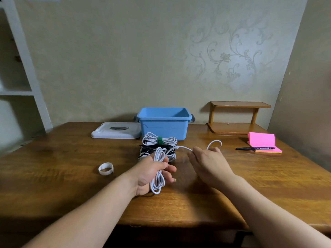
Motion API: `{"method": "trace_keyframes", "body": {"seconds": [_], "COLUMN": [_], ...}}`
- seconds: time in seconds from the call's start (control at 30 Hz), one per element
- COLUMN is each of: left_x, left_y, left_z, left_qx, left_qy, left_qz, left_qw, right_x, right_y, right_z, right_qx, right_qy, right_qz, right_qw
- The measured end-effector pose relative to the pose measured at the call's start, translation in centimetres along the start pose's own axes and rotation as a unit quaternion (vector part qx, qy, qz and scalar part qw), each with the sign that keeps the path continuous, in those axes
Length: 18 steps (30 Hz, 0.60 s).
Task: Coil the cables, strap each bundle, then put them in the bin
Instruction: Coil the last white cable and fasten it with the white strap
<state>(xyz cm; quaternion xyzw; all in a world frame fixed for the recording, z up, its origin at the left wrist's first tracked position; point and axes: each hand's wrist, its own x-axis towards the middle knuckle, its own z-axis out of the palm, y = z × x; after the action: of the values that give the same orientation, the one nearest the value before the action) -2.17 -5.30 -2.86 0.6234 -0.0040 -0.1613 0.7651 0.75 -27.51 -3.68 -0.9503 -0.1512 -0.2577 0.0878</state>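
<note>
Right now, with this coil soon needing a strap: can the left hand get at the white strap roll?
Likely yes: only bare table lies between the left hand and the strap roll, but its grip is full of white cable.

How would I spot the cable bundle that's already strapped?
Find the blue bin at the back of the table. A pile of cables lies just in front of it; take the white bundle nearest the bin. It alone has a green strap round its middle.

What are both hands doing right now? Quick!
Left hand: fingers curled round the white cable coil.
Right hand: gripping that cable's loose end.
</note>
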Motion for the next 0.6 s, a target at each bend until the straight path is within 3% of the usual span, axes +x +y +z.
{"method": "trace_keyframes", "body": {"seconds": [0.13,0.23,0.4,0.53,0.6], "left_x": [1.1,1.0,1.2,1.7,1.8], "left_y": [-1.1,-0.8,-0.9,-1.4,-0.9], "left_z": [1.4,2.6,3.8,3.9,3.8], "left_qx": [0.073,0.065,0.041,0.006,-0.044], "left_qy": [0.09,0.081,0.089,0.155,0.174], "left_qz": [0.087,0.137,0.12,0.127,0.127], "left_qw": [0.989,0.985,0.988,0.98,0.976], "right_x": [-0.8,-1.1,-1.8,-2.1,-2.2], "right_y": [-2.4,-4.0,-5.9,-5.8,-5.4], "right_z": [-0.7,-1.5,0.5,0.4,0.0], "right_qx": [0.023,0.035,-0.078,-0.019,-0.016], "right_qy": [-0.067,-0.065,-0.046,0.027,0.014], "right_qz": [-0.003,-0.019,-0.108,-0.061,-0.045], "right_qw": [0.997,0.997,0.99,0.998,0.999]}}
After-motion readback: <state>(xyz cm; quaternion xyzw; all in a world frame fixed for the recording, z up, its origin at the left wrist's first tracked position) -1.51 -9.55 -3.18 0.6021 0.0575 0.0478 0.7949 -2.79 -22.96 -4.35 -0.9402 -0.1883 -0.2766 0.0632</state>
